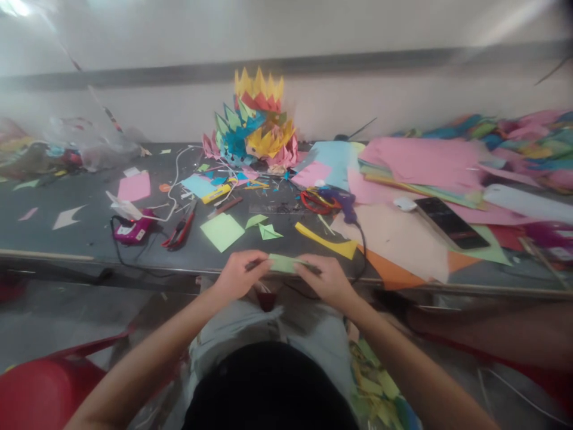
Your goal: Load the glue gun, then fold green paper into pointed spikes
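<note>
Head view: red-handled pliers (180,227) lie on the dark table (89,209), left of a square of light green paper (222,232). The left hand (242,276) pinches one end of a folded green paper strip (282,263) at the table's front edge; the right hand (324,279) pinches its other end. Beyond the right hand lies a curved yellow paper strip (329,242), then a smartphone (452,223).

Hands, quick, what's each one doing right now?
Left hand: fingers closed on one end of the green paper.
Right hand: fingers closed on the other end of that same paper.
</note>
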Demonstrator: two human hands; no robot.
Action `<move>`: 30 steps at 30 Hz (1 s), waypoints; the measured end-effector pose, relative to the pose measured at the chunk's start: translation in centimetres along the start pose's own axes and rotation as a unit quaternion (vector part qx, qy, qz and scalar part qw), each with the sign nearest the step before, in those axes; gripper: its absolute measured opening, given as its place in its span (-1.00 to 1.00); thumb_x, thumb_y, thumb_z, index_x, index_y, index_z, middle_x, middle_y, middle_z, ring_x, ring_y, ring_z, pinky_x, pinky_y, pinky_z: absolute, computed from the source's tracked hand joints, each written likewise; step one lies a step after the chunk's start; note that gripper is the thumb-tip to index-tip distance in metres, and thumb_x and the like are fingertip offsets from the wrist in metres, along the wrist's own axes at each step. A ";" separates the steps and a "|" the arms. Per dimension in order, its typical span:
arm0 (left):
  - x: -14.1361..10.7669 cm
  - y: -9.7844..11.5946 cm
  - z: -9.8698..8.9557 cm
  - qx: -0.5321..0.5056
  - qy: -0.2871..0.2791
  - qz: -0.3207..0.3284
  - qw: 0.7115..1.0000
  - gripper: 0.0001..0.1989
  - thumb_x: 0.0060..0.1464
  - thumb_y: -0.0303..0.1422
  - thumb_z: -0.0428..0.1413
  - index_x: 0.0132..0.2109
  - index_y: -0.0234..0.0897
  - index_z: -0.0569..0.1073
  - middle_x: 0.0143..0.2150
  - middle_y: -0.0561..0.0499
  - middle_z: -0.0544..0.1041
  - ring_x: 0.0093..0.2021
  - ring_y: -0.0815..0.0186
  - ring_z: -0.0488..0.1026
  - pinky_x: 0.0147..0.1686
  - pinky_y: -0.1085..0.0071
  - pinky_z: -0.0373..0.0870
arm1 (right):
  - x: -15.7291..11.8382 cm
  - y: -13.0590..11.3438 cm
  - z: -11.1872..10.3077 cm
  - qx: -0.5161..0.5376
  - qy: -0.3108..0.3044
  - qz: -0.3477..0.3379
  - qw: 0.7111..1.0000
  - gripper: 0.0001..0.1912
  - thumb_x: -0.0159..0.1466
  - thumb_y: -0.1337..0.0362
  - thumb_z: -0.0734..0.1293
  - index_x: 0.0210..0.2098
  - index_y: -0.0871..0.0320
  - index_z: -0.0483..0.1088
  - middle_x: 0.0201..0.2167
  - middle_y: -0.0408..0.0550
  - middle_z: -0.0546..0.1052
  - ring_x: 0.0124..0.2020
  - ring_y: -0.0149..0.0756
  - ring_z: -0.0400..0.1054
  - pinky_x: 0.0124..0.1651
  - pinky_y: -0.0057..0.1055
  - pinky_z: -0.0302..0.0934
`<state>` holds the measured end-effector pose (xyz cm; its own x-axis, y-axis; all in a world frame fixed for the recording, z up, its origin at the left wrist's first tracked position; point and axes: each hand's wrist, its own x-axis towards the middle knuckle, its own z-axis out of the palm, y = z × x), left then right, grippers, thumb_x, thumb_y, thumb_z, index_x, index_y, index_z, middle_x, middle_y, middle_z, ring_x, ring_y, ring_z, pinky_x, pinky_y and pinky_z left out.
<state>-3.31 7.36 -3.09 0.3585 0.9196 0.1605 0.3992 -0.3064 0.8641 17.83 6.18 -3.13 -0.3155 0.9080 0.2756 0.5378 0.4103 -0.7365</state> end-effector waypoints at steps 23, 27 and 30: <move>3.5 0.3 1.8 -0.278 0.109 -0.068 0.952 -0.62 -0.16 -0.33 0.24 -0.13 -0.32 0.40 -0.12 -0.10 0.49 -0.20 0.30 0.45 -0.19 0.39 0.39 | 2.3 -1.4 1.4 0.143 0.073 0.123 0.979 -0.72 0.09 0.07 0.34 -0.51 0.18 0.45 -0.56 -0.14 0.49 -0.53 -0.39 0.30 -0.44 -0.47 0.19; 3.6 0.3 2.1 -0.347 0.126 -0.145 0.918 -0.62 -0.10 -0.35 0.18 -0.08 -0.31 0.40 -0.32 0.01 0.50 -0.37 0.41 0.41 -0.37 0.51 0.34 | 2.2 -0.7 2.0 0.203 0.076 0.159 0.963 -0.65 0.04 -0.01 0.37 -0.54 0.19 0.40 -0.62 -0.17 0.40 -0.59 -0.43 0.23 -0.52 -0.49 0.20; 3.7 0.0 1.9 -0.343 0.128 -0.177 0.914 -0.63 -0.10 -0.35 0.16 -0.07 -0.30 0.42 -0.50 0.12 0.41 -0.55 0.49 0.30 -0.52 0.56 0.23 | 2.1 -0.1 2.2 0.217 0.083 0.196 0.953 -0.62 0.07 -0.05 0.32 -0.53 0.17 0.34 -0.64 -0.21 0.31 -0.64 -0.45 0.18 -0.61 -0.51 0.17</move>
<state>-0.41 10.29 -3.35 0.0655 0.9855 -0.1565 -0.2022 0.1667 0.9651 15.38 7.89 -3.79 -0.0088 0.9999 -0.0063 0.2038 -0.0043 -0.9790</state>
